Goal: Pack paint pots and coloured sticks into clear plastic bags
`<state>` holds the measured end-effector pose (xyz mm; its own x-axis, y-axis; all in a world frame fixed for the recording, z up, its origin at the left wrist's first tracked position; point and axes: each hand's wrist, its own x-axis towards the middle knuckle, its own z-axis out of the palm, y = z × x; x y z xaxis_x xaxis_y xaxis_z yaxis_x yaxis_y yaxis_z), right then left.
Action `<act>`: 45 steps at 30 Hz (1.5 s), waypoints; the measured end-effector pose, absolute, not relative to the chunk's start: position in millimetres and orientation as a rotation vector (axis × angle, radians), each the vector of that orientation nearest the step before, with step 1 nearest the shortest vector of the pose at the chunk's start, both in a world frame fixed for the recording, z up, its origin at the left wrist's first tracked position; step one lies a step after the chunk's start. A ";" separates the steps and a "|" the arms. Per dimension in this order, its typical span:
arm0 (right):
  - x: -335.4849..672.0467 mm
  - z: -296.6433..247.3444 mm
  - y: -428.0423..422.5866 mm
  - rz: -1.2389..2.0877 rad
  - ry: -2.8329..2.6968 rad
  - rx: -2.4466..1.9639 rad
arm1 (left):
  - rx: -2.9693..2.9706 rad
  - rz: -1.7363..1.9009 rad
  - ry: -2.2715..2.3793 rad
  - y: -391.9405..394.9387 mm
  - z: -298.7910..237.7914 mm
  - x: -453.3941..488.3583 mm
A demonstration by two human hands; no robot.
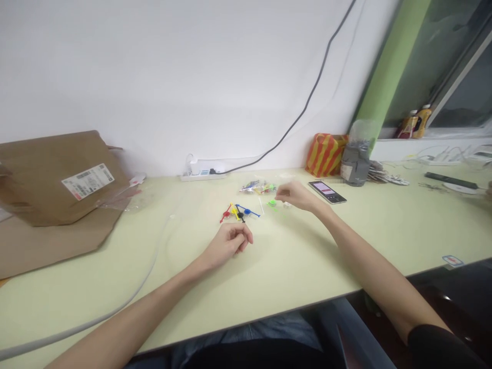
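My left hand (229, 244) rests on the pale table (292, 266) with its fingers curled into a loose fist; nothing shows in it. Just beyond it lies a small cluster of red, yellow, black and blue plastic clips (239, 211). My right hand (295, 196) reaches out over the table, fingertips pinched together beside a green clip (272, 203) and a thin white stick (261, 206). Whether the pinch holds anything is too small to make out. A clear bag of mixed coloured clips (258, 187) lies behind them.
A smartphone (327, 191) lies right of my right hand. Behind it stand an orange striped bag (325, 154) and a grey container (355, 163). Brown cardboard packaging (57, 179) fills the left. A white power strip (203, 170) sits at the wall, and a grey cable (146, 279) crosses the table.
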<state>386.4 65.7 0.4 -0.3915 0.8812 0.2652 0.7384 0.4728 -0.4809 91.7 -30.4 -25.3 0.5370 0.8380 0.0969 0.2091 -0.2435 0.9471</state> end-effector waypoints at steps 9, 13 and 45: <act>408.7 0.0 70.9 0.291 -2.313 -1.717 | 1.785 0.709 0.874 -30.9 -27.4 91.9; 402.1 4.5 64.3 0.351 -2.394 -1.799 | 1.813 0.706 0.887 -32.1 -24.7 92.3; 336.5 -52.1 80.1 -0.020 -2.369 -1.111 | 2.939 0.433 0.722 -33.3 -25.5 86.6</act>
